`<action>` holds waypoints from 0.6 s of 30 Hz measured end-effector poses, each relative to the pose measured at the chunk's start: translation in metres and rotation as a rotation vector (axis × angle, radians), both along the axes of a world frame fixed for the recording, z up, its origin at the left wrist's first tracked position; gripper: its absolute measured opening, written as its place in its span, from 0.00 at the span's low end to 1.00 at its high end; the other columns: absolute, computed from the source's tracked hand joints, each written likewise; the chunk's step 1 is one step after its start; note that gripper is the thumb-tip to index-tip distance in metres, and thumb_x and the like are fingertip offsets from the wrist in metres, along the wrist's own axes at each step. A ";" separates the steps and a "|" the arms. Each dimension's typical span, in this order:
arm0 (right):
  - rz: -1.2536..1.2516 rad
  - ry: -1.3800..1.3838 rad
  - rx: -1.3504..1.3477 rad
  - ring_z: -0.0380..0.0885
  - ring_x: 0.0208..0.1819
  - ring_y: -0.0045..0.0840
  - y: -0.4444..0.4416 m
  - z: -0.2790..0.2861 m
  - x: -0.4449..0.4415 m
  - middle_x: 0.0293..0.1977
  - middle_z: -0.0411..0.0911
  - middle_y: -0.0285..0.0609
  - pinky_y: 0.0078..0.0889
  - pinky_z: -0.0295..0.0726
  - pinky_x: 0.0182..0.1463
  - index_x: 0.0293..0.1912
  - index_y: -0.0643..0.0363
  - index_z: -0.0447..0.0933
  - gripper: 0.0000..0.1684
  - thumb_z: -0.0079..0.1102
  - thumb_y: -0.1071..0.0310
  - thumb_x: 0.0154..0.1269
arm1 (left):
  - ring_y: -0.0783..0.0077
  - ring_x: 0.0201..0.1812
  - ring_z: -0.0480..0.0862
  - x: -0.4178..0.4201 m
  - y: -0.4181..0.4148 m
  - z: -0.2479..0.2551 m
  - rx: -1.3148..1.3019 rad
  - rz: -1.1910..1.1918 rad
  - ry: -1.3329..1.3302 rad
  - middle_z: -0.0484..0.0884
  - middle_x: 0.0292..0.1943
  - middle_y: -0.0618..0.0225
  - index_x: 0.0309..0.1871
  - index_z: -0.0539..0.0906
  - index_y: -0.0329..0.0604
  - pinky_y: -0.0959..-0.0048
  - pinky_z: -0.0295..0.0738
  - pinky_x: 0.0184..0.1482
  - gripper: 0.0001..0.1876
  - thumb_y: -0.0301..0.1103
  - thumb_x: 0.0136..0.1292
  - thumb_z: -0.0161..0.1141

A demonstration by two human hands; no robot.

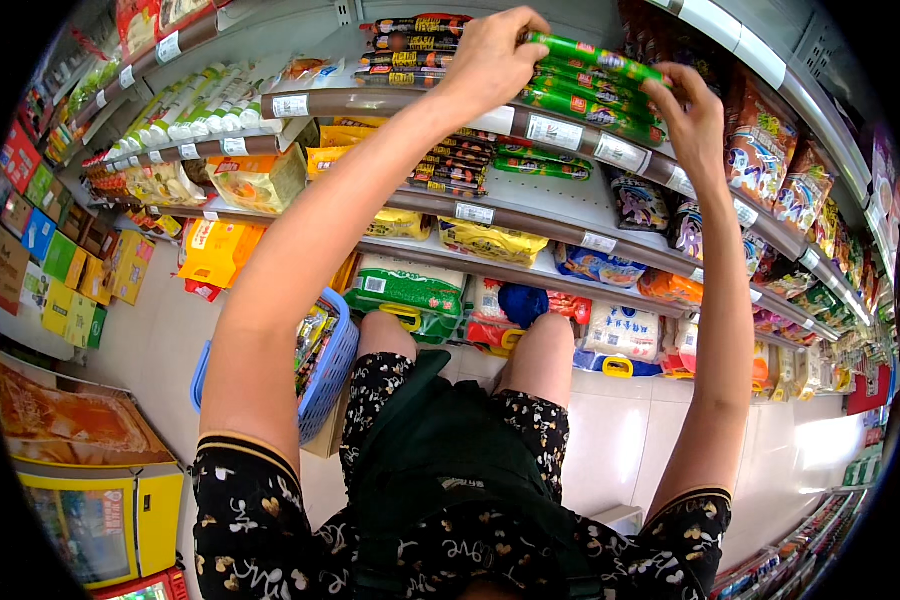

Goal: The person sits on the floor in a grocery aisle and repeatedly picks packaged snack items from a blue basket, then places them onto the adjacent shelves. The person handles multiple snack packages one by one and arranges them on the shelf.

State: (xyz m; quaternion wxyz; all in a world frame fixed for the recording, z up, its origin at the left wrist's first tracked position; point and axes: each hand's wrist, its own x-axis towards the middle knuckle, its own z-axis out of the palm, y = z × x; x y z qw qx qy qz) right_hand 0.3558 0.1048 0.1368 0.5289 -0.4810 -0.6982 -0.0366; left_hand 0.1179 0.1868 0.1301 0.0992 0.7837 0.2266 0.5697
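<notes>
My left hand (499, 56) and my right hand (690, 112) grip opposite ends of a green-wrapped sausage stick (598, 57). It lies crosswise at the top of a stack of similar green sticks (581, 105) on a shelf. My left fingers and thumb pinch its left end, and my right fingers close around its right end. Left of the stack, partly behind my left hand, lie several black-wrapped sticks (412, 60). More green sticks (544, 166) and black sticks (454, 169) rest on the shelf below.
Price tags line the shelf edge (555, 131). Bagged snacks (757, 142) hang or stand at right. Bags of rice (409, 289) stand at floor level before my knees. A blue plastic basket (330, 375) with packets is beside my left leg. Cartons (67, 277) stand at far left.
</notes>
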 end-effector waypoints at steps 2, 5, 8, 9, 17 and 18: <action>-0.014 0.000 -0.070 0.74 0.31 0.17 0.027 0.002 0.017 0.31 0.79 0.40 0.23 0.73 0.33 0.46 0.65 0.77 0.17 0.61 0.64 0.63 | 0.54 0.46 0.79 0.017 0.016 0.008 -0.124 0.136 0.111 0.82 0.38 0.51 0.42 0.83 0.41 0.60 0.69 0.52 0.12 0.30 0.55 0.58; -0.056 -0.040 -0.225 0.76 0.32 0.18 0.056 0.004 0.032 0.33 0.80 0.41 0.22 0.74 0.37 0.47 0.67 0.77 0.17 0.60 0.64 0.63 | 0.49 0.49 0.79 0.032 0.038 0.012 -0.118 0.341 0.332 0.83 0.40 0.48 0.43 0.84 0.43 0.57 0.68 0.56 0.13 0.28 0.53 0.56; -0.136 -0.126 -0.262 0.74 0.29 0.19 0.078 -0.007 0.059 0.32 0.80 0.41 0.24 0.73 0.34 0.46 0.65 0.78 0.18 0.60 0.61 0.63 | 0.50 0.48 0.78 0.047 0.046 0.006 0.015 0.439 0.510 0.83 0.38 0.50 0.39 0.85 0.42 0.56 0.67 0.55 0.13 0.26 0.51 0.55; -0.151 -0.110 -0.338 0.76 0.30 0.23 0.079 -0.005 0.053 0.32 0.80 0.44 0.26 0.74 0.36 0.45 0.65 0.79 0.18 0.60 0.59 0.63 | 0.51 0.48 0.78 0.047 0.051 0.002 0.059 0.472 0.562 0.83 0.37 0.51 0.38 0.85 0.42 0.57 0.67 0.56 0.12 0.25 0.50 0.55; -0.339 -0.232 -0.052 0.79 0.38 0.42 0.031 0.002 0.014 0.34 0.80 0.55 0.36 0.75 0.44 0.43 0.64 0.79 0.19 0.54 0.57 0.66 | 0.59 0.41 0.76 0.020 -0.006 -0.011 0.519 0.458 0.259 0.81 0.33 0.62 0.39 0.84 0.41 0.60 0.66 0.44 0.12 0.30 0.50 0.56; -0.354 -0.351 0.153 0.78 0.40 0.38 0.020 -0.003 0.003 0.36 0.79 0.52 0.34 0.75 0.45 0.43 0.63 0.80 0.16 0.55 0.61 0.66 | 0.67 0.41 0.75 0.006 -0.026 -0.021 0.586 0.428 0.158 0.80 0.34 0.68 0.38 0.82 0.42 0.63 0.66 0.45 0.08 0.27 0.55 0.58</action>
